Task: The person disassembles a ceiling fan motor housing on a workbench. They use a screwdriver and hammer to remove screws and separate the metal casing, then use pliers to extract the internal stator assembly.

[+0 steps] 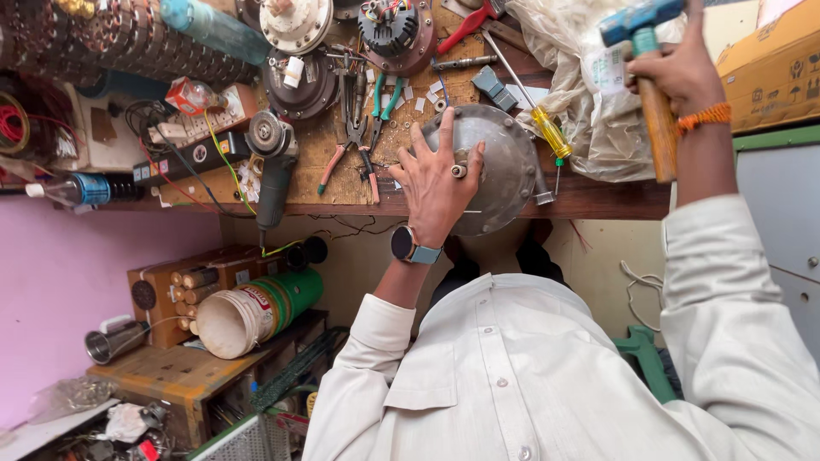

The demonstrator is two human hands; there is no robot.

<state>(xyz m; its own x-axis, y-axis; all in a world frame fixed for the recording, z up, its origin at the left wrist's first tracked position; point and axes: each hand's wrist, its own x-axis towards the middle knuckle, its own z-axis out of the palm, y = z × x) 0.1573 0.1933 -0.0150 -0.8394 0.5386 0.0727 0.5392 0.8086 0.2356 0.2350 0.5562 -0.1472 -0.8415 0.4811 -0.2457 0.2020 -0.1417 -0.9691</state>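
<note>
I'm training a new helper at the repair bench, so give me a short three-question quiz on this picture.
1. True or false: the left hand lies flat, fingers spread, on the round metal cover.
2. What does the right hand hold raised above the bench? A) a paintbrush B) a hammer C) a saw
3. Fill in: the screwdriver lying beside the cover has a ___ handle.

Key: 1 true; 2 B; 3 yellow.
</note>
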